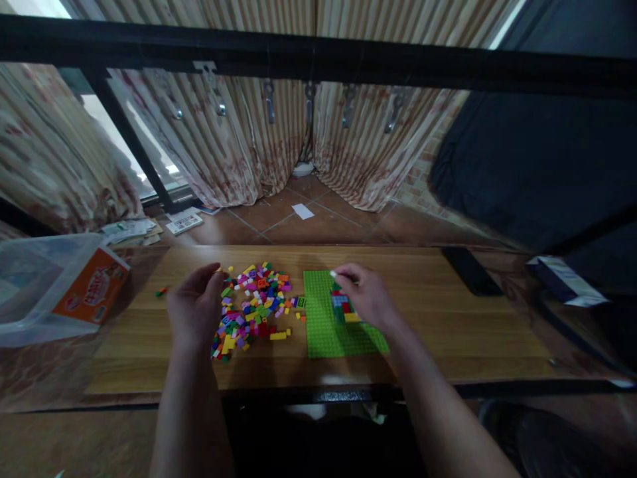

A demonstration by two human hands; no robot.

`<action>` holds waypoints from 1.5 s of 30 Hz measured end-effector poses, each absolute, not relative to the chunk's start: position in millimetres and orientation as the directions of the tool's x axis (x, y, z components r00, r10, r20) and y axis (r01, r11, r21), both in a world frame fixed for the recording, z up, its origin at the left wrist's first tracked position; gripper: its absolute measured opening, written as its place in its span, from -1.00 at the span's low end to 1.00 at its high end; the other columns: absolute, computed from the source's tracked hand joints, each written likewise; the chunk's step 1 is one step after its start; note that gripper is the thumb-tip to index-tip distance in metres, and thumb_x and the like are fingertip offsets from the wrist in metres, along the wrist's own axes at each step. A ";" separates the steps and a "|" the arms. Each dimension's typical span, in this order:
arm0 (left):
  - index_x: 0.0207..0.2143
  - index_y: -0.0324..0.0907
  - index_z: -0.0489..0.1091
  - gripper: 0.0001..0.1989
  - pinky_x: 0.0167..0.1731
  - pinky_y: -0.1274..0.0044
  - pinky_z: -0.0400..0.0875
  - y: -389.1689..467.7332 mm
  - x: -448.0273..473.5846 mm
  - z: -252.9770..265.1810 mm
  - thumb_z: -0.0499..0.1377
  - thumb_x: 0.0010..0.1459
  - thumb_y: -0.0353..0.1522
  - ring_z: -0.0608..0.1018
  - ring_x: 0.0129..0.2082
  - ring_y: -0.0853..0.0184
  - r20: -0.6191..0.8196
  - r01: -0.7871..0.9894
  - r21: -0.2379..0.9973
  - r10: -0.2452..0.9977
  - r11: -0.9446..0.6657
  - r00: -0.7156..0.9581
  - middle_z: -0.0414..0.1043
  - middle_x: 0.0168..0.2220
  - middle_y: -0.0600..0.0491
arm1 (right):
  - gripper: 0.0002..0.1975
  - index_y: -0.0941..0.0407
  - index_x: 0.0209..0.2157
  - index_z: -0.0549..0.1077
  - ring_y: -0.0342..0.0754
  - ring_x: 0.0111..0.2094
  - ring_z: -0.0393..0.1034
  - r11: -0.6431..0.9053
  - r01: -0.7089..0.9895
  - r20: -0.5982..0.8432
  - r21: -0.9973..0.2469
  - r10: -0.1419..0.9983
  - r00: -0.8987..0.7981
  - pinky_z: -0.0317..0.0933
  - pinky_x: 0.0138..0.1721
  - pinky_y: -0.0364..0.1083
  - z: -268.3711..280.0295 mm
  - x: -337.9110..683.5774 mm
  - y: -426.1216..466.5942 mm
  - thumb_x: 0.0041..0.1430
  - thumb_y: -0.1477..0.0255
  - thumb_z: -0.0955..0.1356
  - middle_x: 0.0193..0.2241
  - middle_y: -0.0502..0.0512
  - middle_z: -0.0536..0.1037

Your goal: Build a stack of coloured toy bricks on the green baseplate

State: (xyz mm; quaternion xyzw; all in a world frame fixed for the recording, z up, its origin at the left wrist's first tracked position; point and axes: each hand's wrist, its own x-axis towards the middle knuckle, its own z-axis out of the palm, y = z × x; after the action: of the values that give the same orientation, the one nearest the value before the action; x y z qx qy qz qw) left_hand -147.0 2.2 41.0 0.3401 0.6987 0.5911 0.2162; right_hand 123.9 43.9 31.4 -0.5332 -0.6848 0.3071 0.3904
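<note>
My right hand (pixel 367 293) pinches a small white brick (pixel 333 273) over the green baseplate (pixel 321 338). Just below its fingers, a block of joined toy bricks (pixel 341 305) in red, blue, green and yellow stands on the plate, partly hidden by the hand. My left hand (pixel 195 302) is closed, thumb and forefinger together, at the left edge of a spread of loose, mixed-colour bricks (pixel 261 311). A speck of orange shows near its fingertips, too small to name.
The wooden table (pixel 423 352) carries a black phone (pixel 472 271) at the right. At far left stands a clear plastic box (pixel 44 265) with an orange label. A dark metal bar with hooks (pixel 308 99) crosses above. Curtains hang behind.
</note>
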 end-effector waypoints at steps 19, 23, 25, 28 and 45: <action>-0.13 -0.25 0.51 -0.64 -0.35 0.51 0.49 6.9 -130.4 40.3 0.23 -0.01 -0.33 0.60 -0.35 0.28 0.117 0.305 0.946 0.759 0.111 -0.640 0.57 -0.37 -0.05 | -0.89 0.15 -0.59 0.44 -0.17 -0.66 0.39 -0.363 0.377 -0.390 -0.852 0.921 0.005 0.34 -0.57 -0.19 13.8 192.8 48.7 -0.10 0.60 0.41 -0.73 -0.04 0.48; -0.14 -0.26 0.52 -0.65 -0.37 0.52 0.48 7.7 -133.1 36.9 0.24 -0.01 -0.33 0.59 -0.37 0.29 0.134 0.306 0.948 0.765 0.086 -0.630 0.57 -0.38 -0.04 | -0.88 0.16 -0.59 0.44 -0.18 -0.69 0.37 -0.380 0.370 -0.404 -0.848 0.915 0.014 0.31 -0.61 -0.22 14.1 189.6 48.6 -0.08 0.62 0.41 -0.75 -0.05 0.46; -0.14 -0.26 0.52 -0.66 -0.35 0.51 0.48 7.1 -133.4 37.5 0.24 -0.01 -0.33 0.59 -0.36 0.29 0.137 0.310 0.947 0.764 0.086 -0.631 0.57 -0.37 -0.04 | -0.87 0.17 -0.59 0.44 -0.20 -0.71 0.34 -0.392 0.378 -0.415 -0.839 0.910 0.022 0.28 -0.65 -0.23 14.1 188.7 48.7 -0.04 0.61 0.40 -0.76 -0.05 0.45; -0.14 -0.25 0.52 -0.67 -0.34 0.50 0.48 6.0 -133.0 39.5 0.24 -0.01 -0.35 0.60 -0.35 0.28 0.131 0.310 0.946 0.758 0.098 -0.639 0.57 -0.36 -0.05 | -0.83 0.17 -0.61 0.42 -0.21 -0.73 0.32 -0.409 0.378 -0.430 -0.831 0.902 0.031 0.26 -0.68 -0.25 12.4 189.0 49.7 0.02 0.60 0.38 -0.78 -0.04 0.43; -0.13 -0.26 0.51 -0.65 -0.33 0.53 0.47 8.6 -133.8 34.7 0.23 0.00 -0.31 0.59 -0.37 0.33 0.162 0.399 0.909 0.784 0.118 -0.600 0.57 -0.35 -0.03 | -0.81 0.20 -0.59 0.40 -0.25 -0.76 0.28 -0.421 0.393 -0.428 -0.818 0.901 0.073 0.26 -0.73 -0.29 12.3 187.1 52.3 0.06 0.59 0.39 -0.80 -0.08 0.38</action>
State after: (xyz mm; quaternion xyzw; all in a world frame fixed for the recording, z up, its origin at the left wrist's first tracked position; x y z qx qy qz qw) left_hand -133.8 8.6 34.7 0.4080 0.7247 0.5241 0.1834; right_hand 187.1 52.3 12.3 -0.6852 -0.4718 0.4907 0.2589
